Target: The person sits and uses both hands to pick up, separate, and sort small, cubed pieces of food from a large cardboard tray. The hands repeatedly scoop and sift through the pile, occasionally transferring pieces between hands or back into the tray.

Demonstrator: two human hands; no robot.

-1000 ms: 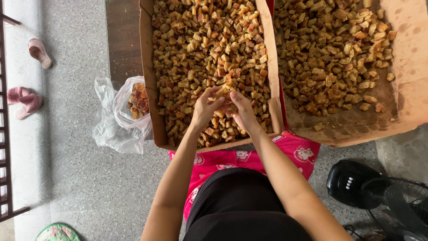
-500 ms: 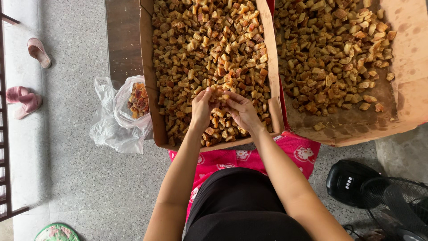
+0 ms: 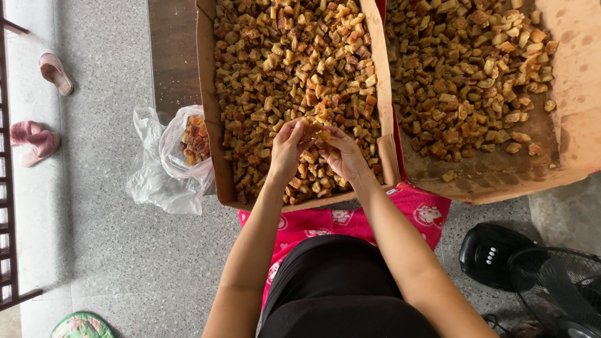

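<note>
— Where are the hands?
— Both over the near end of the left cardboard box (image 3: 206, 112). The left hand (image 3: 287, 150) and right hand (image 3: 343, 156) pinch one brown dried chunk (image 3: 315, 133) together.
— Nearby?
— A plastic bag (image 3: 166, 163) lies left of the box.

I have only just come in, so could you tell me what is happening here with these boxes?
A person sits on the floor with both hands over a cardboard tray full of brown, chopped pieces. The left hand and right hand meet above the tray's near end, pinching a few pieces between the fingers. A second tray lies to the right, and a clear plastic bag holding some pieces lies to the left.
</note>
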